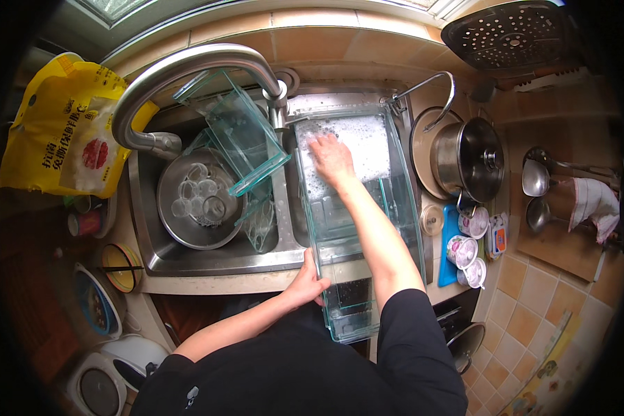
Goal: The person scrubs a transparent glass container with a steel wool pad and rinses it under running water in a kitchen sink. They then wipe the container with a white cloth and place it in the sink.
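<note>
A long clear tank [343, 317] with greenish edges, glass or clear plastic, lies over the right sink basin, its near end reaching past the counter edge. My left hand [308, 283] grips its left wall near that end. White suds [366, 135] cover its far part, where my right hand [333, 158] rests palm down, fingers in the foam; whether it holds anything below is hidden. Another clear greenish-edged container [244, 138] leans tilted over the left basin. Beside it, a steel bowl [169, 223] holds several small clear round pieces [205, 190].
A curved steel faucet [203, 52] arches over the left basin. A yellow plastic bag [47, 130] stands at left. On the right are a lidded steel pot [447, 156], a blue tray [447, 265] with small floral lidded jars [463, 249], and a thin curved spout [450, 88].
</note>
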Available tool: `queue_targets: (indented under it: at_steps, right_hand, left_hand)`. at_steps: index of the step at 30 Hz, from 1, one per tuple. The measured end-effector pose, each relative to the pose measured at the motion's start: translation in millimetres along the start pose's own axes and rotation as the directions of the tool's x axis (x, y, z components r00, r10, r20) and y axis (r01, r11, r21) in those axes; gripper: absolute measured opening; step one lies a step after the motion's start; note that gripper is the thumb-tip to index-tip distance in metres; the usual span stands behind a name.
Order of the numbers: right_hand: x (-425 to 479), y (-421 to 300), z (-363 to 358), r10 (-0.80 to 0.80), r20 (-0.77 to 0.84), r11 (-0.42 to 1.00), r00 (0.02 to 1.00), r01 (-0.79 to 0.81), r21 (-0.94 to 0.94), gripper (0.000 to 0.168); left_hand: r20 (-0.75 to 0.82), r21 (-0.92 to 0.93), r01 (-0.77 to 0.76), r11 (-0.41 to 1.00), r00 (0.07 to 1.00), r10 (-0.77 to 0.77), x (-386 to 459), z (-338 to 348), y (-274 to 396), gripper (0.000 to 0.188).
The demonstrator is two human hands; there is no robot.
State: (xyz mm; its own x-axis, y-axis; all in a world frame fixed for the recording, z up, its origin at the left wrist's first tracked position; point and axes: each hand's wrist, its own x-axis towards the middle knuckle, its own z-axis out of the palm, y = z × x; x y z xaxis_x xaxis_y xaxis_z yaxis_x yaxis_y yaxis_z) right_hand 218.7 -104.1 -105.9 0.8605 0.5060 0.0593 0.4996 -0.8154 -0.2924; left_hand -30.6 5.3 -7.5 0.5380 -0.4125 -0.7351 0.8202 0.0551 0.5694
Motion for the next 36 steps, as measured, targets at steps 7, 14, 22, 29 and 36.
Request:
queue_targets:
  at_steps: [7, 14, 22, 29, 36]
  right_hand:
    - [-11.5, 37.4, -12.1, 0.027, 0.028, 0.940, 0.999, -0.016, -0.340, 0.031]
    - [-58.0, 39.6, -24.1, 0.197, -0.049, 0.946, 0.979, -0.203, -0.255, 0.020]
    - [-122.9, -7.4, -56.9, 0.571, 0.350, 0.106, 0.742, -0.489, 0.866, 0.033]
    - [-128.4, -63.2, -83.6, 0.346, 0.713, -0.854, 0.609, -0.111, 0.509, 0.028]
    - [-174.5, -34.6, -31.7, 0.070, 0.488, -0.985, 0.870, -0.017, 0.171, 0.019]
  left_hand:
    - [0.003, 0.020, -0.013, 1.000, 1.000, 0.013, -0.7, 0.2, 2.5, 0.078]
    - [0.001, -0.040, -0.031, 0.999, 1.000, 0.031, -2.1, 1.4, 5.9, 0.071]
    - [-0.016, -0.034, -0.026, 0.999, 1.000, 0.026, -4.0, 1.7, 9.4, 0.068]
    - [-0.030, -0.010, -0.063, 0.998, 0.998, 0.063, -3.1, -0.9, 7.3, 0.063]
    - [-0.022, -0.013, -0.078, 0.997, 0.997, 0.077, -2.0, 2.2, 6.8, 0.062]
